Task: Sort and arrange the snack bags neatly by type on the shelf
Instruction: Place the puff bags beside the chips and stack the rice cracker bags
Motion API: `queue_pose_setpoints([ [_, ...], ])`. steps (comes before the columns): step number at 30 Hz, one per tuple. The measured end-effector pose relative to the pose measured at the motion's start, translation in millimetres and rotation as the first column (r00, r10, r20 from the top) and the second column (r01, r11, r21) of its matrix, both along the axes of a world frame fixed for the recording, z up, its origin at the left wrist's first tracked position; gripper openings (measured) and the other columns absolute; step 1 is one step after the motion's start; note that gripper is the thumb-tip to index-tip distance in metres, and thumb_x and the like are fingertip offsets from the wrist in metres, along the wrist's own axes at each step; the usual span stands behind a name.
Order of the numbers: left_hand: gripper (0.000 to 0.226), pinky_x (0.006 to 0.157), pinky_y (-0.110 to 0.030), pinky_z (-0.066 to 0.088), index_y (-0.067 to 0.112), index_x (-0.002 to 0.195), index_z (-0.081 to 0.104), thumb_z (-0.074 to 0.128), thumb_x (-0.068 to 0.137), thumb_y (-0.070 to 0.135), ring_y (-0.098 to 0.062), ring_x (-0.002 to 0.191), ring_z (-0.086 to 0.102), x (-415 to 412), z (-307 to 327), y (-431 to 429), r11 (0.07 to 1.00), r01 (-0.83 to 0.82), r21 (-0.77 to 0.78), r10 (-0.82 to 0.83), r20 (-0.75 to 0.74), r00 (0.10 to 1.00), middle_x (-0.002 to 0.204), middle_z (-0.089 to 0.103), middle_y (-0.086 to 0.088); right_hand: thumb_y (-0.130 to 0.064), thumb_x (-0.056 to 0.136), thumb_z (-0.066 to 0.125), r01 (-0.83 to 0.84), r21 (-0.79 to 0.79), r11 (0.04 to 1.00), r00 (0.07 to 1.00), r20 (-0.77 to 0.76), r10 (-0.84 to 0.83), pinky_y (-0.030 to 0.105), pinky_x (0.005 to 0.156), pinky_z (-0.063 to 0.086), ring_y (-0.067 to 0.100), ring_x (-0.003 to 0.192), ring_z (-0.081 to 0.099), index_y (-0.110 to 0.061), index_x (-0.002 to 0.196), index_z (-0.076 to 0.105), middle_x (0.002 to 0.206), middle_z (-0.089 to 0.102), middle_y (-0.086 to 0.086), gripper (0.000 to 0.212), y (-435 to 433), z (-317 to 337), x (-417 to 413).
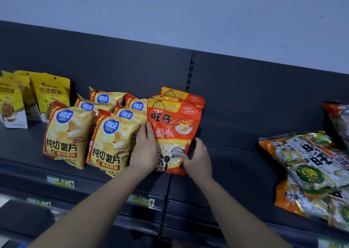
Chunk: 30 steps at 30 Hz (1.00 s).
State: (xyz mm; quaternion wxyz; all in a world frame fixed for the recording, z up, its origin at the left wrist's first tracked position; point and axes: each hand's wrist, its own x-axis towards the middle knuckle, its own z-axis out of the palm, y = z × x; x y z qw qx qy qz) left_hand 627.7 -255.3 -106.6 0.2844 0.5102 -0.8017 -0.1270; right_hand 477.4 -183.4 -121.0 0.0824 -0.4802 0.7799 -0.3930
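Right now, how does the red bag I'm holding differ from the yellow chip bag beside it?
The red bag is flat with a clear window; the yellow chip bag is puffed and opaque. Left hand and right hand hold the red bag, not the chip bag. Both stand facing forward.

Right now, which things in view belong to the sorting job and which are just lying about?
Job: front red Wangzai bag, held by left hand and right hand; red Wangzai bags behind; Copico chip bags; yellow walnut bags; orange rice cracker packs; shelf.
Just there: price labels; wall.
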Motion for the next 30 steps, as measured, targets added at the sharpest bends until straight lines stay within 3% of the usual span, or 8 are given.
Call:
queue_pose_setpoints([
  [4, 0.095, 0.119, -0.042, 0.015, 0.011, 0.154, -0.008, 0.063, 0.091, 0.015, -0.030, 0.148, -0.009, -8, 8, 7, 0.993, 0.046, -0.107, -0.042, 0.036, 0.998, 0.159, -0.011, -0.013, -0.027, 0.090, 0.067, -0.013, -0.083, 0.996, 0.987, -0.159, 0.000, 0.040, 0.112, 0.033, 0.022, 0.148, 0.021, -0.014, 0.153, 0.025, 0.161, 0.023, 0.005, 0.076, 2, 10, 0],
  [13, 0.093, 0.120, -0.041, 0.009, 0.007, 0.154, 0.006, 0.067, 0.087, 0.026, -0.029, 0.150, 0.000, -13, 37, 15, 0.930, 0.157, -0.334, -0.060, 0.283, 0.957, 0.161, 0.006, -0.013, -0.029, 0.094, 0.061, 0.020, -0.012, 1.000, 0.934, -0.356, -0.023, 0.039, 0.120, 0.018, 0.021, 0.152, 0.005, -0.013, 0.156, 0.012, 0.165, 0.007, 0.004, 0.081, 14, 42, -14],
  [18, 0.090, 0.120, -0.042, 0.008, 0.006, 0.154, 0.008, 0.064, 0.087, 0.028, -0.029, 0.150, 0.003, -26, 59, 29, 0.902, 0.241, -0.358, -0.080, 0.409, 0.909, 0.161, 0.008, -0.013, -0.030, 0.093, 0.062, 0.055, 0.060, 0.997, 0.893, -0.449, -0.023, 0.041, 0.120, 0.019, 0.024, 0.152, 0.004, -0.014, 0.151, 0.028, 0.163, 0.013, 0.009, 0.069, 35, 59, -32],
  [30, 0.082, 0.112, -0.035, 0.026, 0.005, 0.151, 0.016, 0.063, 0.088, 0.026, -0.026, 0.145, 0.017, -115, 81, 79, 0.804, 0.479, -0.352, -0.279, 0.487, 0.828, 0.154, 0.024, -0.010, -0.038, 0.090, 0.065, 0.305, 0.223, 0.926, 0.843, -0.516, -0.153, 0.040, 0.115, 0.024, 0.027, 0.147, 0.019, -0.015, 0.146, 0.035, 0.154, 0.030, 0.010, 0.068, 122, 85, -109],
])
